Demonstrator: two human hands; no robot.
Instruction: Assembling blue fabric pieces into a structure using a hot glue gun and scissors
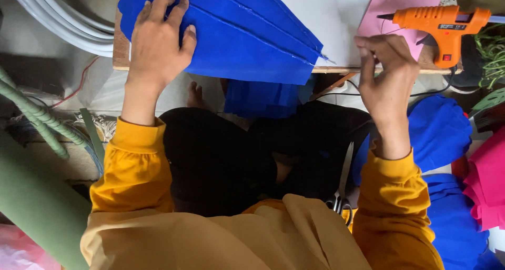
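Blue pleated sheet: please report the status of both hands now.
Left hand flat on blue pleated sheet. Right hand pinched near its tip. Orange glue gun lies apart.

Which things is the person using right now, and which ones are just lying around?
In use:
- left hand pressing flat on the pleated blue sheet
- right hand pinching by the sheet's pointed end
- orange glue gun, close by on the small table

Lying about:
- scissors
- pink sheets
- green roll
- white tubing

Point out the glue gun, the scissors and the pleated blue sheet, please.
glue gun [444, 22], head view, on its orange body.
scissors [344, 178], head view, on the blades.
pleated blue sheet [247, 33], head view, on a fold.
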